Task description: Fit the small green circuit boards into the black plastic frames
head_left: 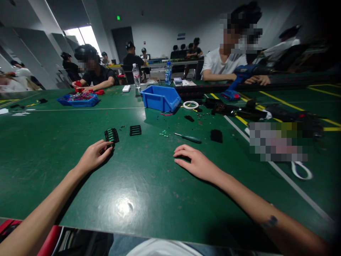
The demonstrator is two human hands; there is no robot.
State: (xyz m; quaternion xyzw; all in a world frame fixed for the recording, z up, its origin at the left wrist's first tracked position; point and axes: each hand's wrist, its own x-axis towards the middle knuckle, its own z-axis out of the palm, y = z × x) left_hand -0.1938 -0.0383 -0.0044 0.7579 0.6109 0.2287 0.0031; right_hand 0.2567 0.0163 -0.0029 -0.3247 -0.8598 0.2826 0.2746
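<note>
The left hand (pixel 94 154) was at a black plastic holder with a row of green pieces (pixel 110 135), which lay on the green tabletop (pixel 144 167), forward and left of centre. Its fingertips met the holder's near edge; whether that grip pinched the holder or only rested against it, I could not tell. The right hand (pixel 197 163) was low over the tabletop, its grip spread, the thumb apart from slightly curled fingers.

Just beyond the right hand lay a screwdriver with a dark teal handle (pixel 192 139), its shaft pointing left toward a loose cluster of small green pieces (pixel 164 134). Between that cluster and the holder, a black rectangular frame with parallel bars (pixel 135 130) lay flat. A dark rectangular block (pixel 216 136) sat right of the screwdriver.

Farther back stood an open blue plastic bin (pixel 154 101), with a white ring (pixel 190 102) just beside it. To the left was a shallow blue tray (pixel 89 103) heaped with coloured wires (pixel 81 96). Across the tabletop, a person in a white T-shirt (pixel 213 65) sat behind a blue and black power drill (pixel 236 85).
</note>
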